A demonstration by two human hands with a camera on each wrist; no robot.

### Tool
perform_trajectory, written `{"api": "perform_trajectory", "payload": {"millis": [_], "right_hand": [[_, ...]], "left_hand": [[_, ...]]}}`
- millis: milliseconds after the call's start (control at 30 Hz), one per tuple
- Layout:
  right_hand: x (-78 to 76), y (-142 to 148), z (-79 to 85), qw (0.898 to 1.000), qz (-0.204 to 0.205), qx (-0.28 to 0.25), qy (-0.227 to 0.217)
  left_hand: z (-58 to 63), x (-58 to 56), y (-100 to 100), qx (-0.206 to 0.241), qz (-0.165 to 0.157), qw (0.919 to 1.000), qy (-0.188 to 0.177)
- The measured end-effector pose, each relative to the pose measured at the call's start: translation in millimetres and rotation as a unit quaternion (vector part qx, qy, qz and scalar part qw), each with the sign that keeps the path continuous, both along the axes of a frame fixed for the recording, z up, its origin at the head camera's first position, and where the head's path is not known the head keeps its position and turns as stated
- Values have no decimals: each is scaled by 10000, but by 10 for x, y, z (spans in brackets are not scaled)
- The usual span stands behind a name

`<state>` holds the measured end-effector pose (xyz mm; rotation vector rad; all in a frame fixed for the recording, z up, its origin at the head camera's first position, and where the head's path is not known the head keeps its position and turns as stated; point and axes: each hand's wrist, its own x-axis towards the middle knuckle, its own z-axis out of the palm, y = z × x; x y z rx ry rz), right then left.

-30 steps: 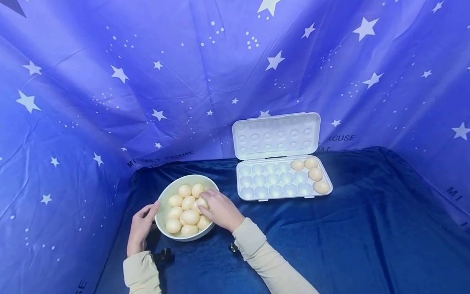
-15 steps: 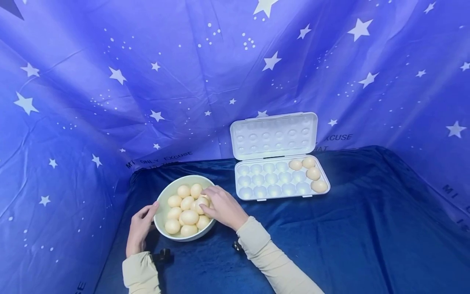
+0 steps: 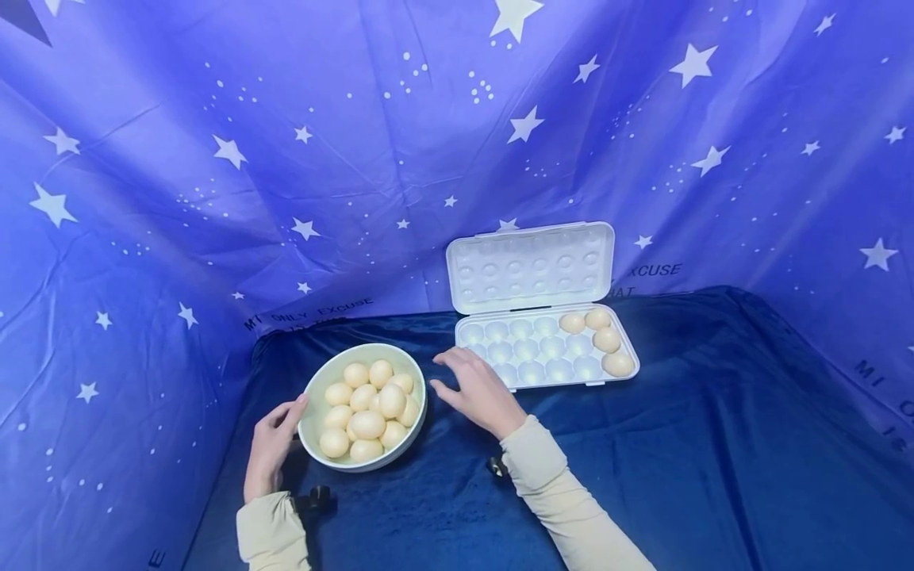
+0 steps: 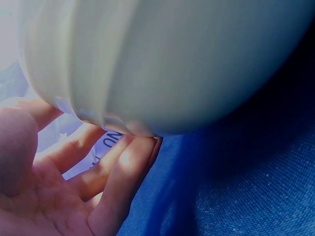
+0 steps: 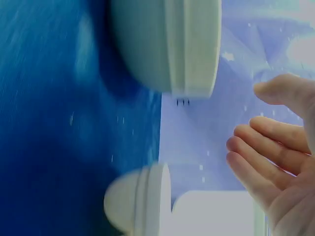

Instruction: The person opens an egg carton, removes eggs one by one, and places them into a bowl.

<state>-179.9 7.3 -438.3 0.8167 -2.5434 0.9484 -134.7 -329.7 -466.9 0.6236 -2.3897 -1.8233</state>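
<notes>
My left hand [image 3: 271, 444] is at the left side of a pale green bowl [image 3: 314, 379], its fingers [image 4: 130, 160] fairly straight against the outer wall in the left wrist view. Inside the bowl lies a heap of several cream-coloured eggs [image 3: 367, 424]. To the right of the bowl, my right hand [image 3: 477, 390] is in the air with nothing in it, its fingers [image 5: 261, 160] loosely extended and the thumb apart. It overlaps the front left corner of a white egg carton [image 3: 524, 387], where several eggs [image 3: 607, 340] sit in cups at the right end.
The carton's hinged lid [image 3: 530, 270] stands raised at the back, near a blue star-patterned curtain [image 3: 357, 159]. Dark blue cloth [image 3: 643, 476] covers the table. A black wrist device [image 3: 314, 500] sits at the left sleeve.
My right hand has left the eggs in the bowl and moved right, towards the carton. It carries no egg. My left hand stays at the bowl's side.
</notes>
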Motion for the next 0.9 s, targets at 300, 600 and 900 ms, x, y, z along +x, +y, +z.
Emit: {"api": "perform_trajectory", "payload": {"millis": [300, 600, 900], "right_hand": [[-56, 390, -44, 9991, -327, -266, 24], [-59, 667, -48, 9977, -657, -188, 40], [-45, 933, -58, 9953, -918, -284, 88]], "left_hand": [[-8, 4, -2, 30, -5, 10000, 32], [-2, 17, 8, 26, -3, 10000, 24], [1, 4, 12, -12, 10, 10000, -14]]}}
